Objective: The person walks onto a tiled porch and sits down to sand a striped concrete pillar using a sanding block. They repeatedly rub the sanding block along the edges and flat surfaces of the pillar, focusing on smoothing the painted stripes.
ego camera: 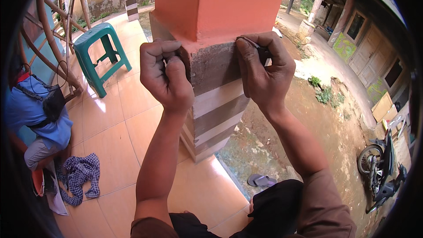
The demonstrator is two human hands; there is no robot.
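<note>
A square porch pillar (218, 10) stands before me, painted orange above and banded in dark and pale stripes below a ledge. My left hand (167, 74) is at the pillar's left corner by the ledge, its fingers curled towards the thumb; whether anything lies between them cannot be told. My right hand (266, 69) pinches a small, thin dark piece between thumb and forefinger at the ledge on the right side; its material is unclear. Both palms face partly towards the camera. The top dark band (214, 64) lies between the hands, with a rough, chipped upper edge.
A green plastic stool (99, 53) stands left on the tiled floor (109, 145). Another person in a blue shirt (39, 105) sits at far left near a checked cloth (81, 178). Sandals (261, 180) and a motorcycle (380, 168) are on the ground to the right.
</note>
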